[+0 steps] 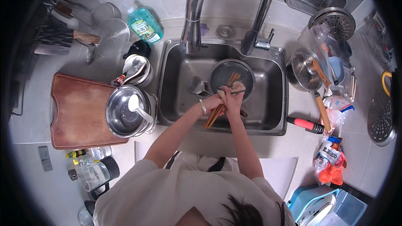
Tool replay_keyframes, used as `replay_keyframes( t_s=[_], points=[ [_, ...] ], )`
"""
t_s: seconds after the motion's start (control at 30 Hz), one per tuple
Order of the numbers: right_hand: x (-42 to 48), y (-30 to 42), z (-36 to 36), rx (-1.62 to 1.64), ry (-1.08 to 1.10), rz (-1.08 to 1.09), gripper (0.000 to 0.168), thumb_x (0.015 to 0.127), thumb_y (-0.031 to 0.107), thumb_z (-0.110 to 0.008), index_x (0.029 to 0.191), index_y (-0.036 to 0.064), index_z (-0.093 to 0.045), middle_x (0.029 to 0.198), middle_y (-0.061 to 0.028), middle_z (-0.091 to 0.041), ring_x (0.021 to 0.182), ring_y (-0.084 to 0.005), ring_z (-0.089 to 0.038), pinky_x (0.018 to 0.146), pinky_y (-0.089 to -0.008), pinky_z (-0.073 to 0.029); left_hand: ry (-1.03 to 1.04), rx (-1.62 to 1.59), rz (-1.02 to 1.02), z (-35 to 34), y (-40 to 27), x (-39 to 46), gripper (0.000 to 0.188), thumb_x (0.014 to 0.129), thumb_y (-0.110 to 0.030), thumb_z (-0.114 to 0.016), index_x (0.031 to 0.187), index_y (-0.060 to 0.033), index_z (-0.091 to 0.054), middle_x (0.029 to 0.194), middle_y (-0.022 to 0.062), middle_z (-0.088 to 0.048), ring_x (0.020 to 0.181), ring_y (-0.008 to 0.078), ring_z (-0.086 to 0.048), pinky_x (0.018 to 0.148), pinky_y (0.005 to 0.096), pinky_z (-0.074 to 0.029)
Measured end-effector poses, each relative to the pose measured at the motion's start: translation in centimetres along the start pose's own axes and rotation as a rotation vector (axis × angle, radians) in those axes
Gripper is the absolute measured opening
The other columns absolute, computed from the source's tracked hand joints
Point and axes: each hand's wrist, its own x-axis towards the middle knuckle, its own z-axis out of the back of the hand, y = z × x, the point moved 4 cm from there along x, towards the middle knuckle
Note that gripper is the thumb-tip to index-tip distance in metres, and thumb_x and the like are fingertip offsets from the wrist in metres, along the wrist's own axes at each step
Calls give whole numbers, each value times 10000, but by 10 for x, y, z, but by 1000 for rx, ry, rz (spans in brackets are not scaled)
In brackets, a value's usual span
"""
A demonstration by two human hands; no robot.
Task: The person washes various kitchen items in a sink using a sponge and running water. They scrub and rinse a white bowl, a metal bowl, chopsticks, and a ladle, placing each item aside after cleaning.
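Over the steel sink (270, 84), my left hand (214, 103) is closed around a bundle of wooden chopsticks (214, 116). My right hand (233, 99) presses a tan cloth or scouring pad (237, 87) around the same bundle, just above the left. The chopsticks slant from lower left to upper right, and their far ends show beyond the cloth. Beneath the hands lies a round dark pan (230, 70) in the basin. A metal ladle (197, 85) rests left of it, by the drain. The pan's handle is mostly hidden under my right wrist.
A chrome faucet (192, 22) arches over the sink's back. Stacked metal bowls (121, 111) with a white spoon stand on the left, beside a wooden cutting board (78, 110) and a green detergent bottle (145, 26). A strainer-like metal pan (304, 69) and a red-handled tool (303, 124) lie right.
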Motion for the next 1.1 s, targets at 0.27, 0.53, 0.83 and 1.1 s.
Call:
replay_keyframes(
  t_s=[0.27,0.53,0.83,1.1],
  points=[
    [33,16,-9,210,12,111,364,785,13,-587,1069,40,-361,925,-100,-540,748,-199,-587,602,-313,-520,16,-177,-126,2,-7,-33,162,874,-223,-474,942,-79,-446,716,50,-530,595,155,-545,495,277,-465],
    [36,4,-12,368,134,-172,455,771,90,-561,1199,44,-413,1103,-92,-468,889,-226,-535,733,-346,-486,213,-529,-124,-16,24,-34,266,889,-306,-444,927,-57,-528,745,81,-592,673,190,-599,566,308,-493],
    [15,-2,-54,253,334,-175,433,810,231,-580,1183,77,-419,1092,-70,-494,876,-188,-524,679,-320,-473,-342,-168,-288,21,21,-8,339,868,-390,-440,981,-82,-525,559,-21,-451,405,76,-399,335,233,-302],
    [-4,-36,-37,-54,73,-149,455,767,235,-633,1113,-4,-462,1051,-96,-521,804,-208,-553,773,-293,-455,-520,1066,-608,24,44,-6,289,841,-193,-418,990,22,-540,986,167,-573,899,264,-546,794,347,-420]
  ],
)
